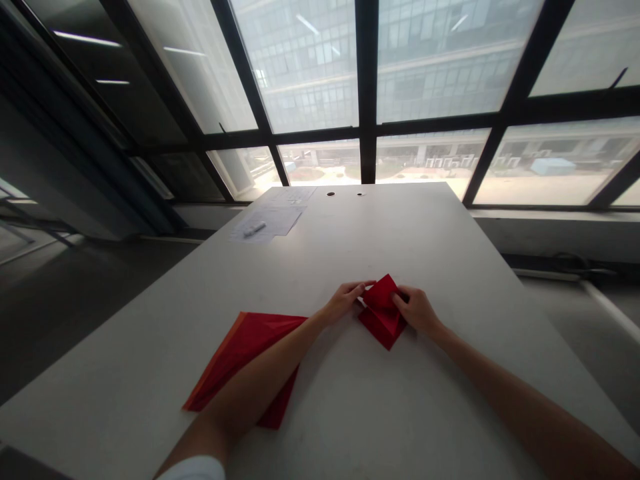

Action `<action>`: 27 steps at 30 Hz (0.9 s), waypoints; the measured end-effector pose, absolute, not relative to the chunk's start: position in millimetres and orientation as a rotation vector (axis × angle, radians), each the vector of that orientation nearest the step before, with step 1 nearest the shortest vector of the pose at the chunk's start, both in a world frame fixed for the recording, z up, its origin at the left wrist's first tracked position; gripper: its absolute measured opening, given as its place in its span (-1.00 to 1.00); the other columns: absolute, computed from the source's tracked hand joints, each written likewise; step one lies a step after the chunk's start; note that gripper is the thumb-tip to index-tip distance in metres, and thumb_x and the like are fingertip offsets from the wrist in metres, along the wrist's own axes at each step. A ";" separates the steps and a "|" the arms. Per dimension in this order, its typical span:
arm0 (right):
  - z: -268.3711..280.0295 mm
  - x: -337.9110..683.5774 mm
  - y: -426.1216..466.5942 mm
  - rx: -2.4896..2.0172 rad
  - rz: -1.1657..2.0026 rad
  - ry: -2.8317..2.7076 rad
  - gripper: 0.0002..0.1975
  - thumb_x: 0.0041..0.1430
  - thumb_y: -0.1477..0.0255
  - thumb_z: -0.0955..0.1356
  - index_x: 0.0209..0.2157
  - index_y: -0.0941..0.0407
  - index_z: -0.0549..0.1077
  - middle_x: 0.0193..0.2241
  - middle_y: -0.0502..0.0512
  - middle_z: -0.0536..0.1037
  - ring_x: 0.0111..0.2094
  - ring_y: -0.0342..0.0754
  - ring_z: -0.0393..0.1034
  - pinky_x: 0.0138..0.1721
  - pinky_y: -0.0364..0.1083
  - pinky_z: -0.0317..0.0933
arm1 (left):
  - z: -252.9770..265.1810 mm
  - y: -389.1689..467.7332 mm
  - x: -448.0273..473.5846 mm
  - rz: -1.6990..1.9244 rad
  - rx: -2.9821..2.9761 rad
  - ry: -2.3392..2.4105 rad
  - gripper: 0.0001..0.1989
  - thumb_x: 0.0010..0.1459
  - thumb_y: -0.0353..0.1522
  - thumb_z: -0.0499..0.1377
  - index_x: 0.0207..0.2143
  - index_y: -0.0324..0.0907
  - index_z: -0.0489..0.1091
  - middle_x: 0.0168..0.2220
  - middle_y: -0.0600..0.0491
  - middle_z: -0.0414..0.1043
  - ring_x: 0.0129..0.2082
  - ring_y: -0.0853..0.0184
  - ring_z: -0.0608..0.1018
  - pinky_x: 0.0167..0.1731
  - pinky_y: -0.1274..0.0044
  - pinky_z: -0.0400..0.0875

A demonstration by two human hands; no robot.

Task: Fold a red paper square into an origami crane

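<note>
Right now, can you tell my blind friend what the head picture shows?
A right hand grips a folded red paper, with the left hand at its left edge, over a white table. Larger orange-edged red paper lies to the left; tall windows stand beyond.

- Vivid red marks the folded sheet (384, 312) right of center in the frame, its upper flap brighter, its lower part deeper crimson.
- Deep red colors the larger sheet (235, 367) at lower left, trimmed by an orange strip along its left edge.
- The bench (400, 240) is plain off-white.
- White papers (270, 219), upper left of center, carry faint gray markings.
- Black window frames (367, 87) stripe the top; a dark blue curtain (100, 137), upper left.
- White sleeve (195, 469), bottom left.
</note>
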State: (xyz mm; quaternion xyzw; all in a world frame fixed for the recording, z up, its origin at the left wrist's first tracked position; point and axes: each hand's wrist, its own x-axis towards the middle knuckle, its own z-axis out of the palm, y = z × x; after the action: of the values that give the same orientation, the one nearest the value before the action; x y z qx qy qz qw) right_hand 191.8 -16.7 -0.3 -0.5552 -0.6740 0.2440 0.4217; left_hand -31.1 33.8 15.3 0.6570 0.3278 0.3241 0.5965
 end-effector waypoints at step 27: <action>-1.7 192.1 -19.1 -1.376 0.800 -1.336 -0.77 0.07 0.37 0.30 -0.28 0.20 0.48 -0.47 0.11 0.59 -0.52 -0.05 0.44 -0.54 -0.16 0.24 | 6.9 30.3 -21.8 1.044 1.724 0.886 -0.51 0.20 -0.14 0.20 0.13 -0.14 0.34 0.06 -0.13 0.38 -0.12 0.28 0.50 -0.17 0.49 0.45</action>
State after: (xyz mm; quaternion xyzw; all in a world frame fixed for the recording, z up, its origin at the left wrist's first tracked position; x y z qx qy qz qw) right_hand 192.1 -19.1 -1.7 -0.5706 -0.5541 0.3318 0.5072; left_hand -21.8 30.3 6.9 0.6981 0.3589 0.4227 0.4529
